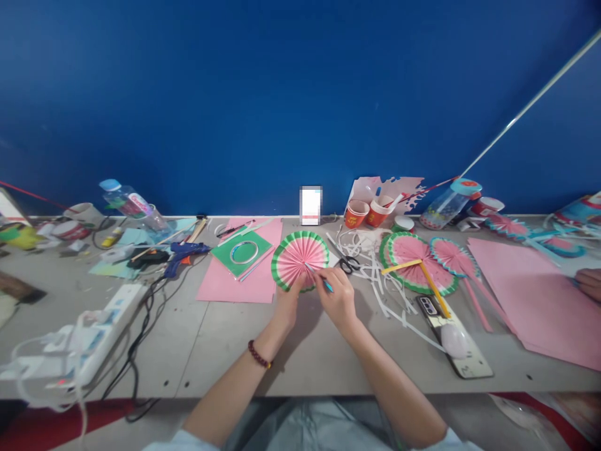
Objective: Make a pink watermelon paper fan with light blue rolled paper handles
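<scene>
A round pleated paper fan [299, 257], pink with a green and white rim like a watermelon slice, stands in front of me on the grey table [225, 351]. My left hand [287, 304] grips its lower edge from below. My right hand [335, 299] pinches a thin blue pen [319, 279] whose tip touches the pink pleats near the fan's middle.
Scissors [347, 262] and white paper strips lie right of the fan. Finished watermelon fans with sticks [416, 263], a phone [453, 338] and pink sheets [539, 300] lie further right. Left are a blue glue gun [185, 254], a power strip [103, 326], cables and a bottle. Another person's hand [589, 283] shows at the far right.
</scene>
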The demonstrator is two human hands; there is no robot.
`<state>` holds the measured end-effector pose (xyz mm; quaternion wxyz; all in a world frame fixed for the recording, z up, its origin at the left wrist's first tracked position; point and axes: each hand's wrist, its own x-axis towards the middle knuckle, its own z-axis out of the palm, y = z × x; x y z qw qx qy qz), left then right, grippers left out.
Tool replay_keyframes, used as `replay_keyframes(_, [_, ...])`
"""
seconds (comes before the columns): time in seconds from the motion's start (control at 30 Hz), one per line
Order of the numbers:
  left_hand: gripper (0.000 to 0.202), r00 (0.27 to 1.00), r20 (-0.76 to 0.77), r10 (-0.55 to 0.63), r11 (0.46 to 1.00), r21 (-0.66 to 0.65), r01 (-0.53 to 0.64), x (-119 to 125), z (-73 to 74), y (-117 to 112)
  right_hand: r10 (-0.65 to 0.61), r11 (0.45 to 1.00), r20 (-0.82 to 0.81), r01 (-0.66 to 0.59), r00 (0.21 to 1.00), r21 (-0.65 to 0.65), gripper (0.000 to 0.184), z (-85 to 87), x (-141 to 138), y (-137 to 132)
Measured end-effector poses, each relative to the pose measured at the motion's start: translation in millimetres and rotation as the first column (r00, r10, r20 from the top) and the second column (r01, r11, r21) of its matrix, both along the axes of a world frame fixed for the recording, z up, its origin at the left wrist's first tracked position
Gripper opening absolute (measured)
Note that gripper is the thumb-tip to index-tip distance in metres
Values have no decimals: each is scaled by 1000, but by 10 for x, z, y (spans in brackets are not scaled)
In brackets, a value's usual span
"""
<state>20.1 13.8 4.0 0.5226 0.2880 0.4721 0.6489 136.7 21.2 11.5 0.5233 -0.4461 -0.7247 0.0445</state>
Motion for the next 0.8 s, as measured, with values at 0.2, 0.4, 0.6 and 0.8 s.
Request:
replay_keyframes(0.2, [40,999,0,-33,999,1,33,4,8,-14,-34,999,12,35,999,-25,14,7,-9,-11])
replay_keyframes(0.4, [42,996,-49,-72,997,10,73,35,30,-60,-42,999,-39,42,998,0,14,45,3,-18])
replay_keyframes(0.6, [43,996,-48,-78,997,22,79,27,-19,-44,-29,1000,-53,30,998,8,13,49,10,-10])
replay_keyframes(0.8, [41,993,-59,-103,993,44,105,27,-56,-51,-45,997,-86,40,995,-64,12,-32,17,6])
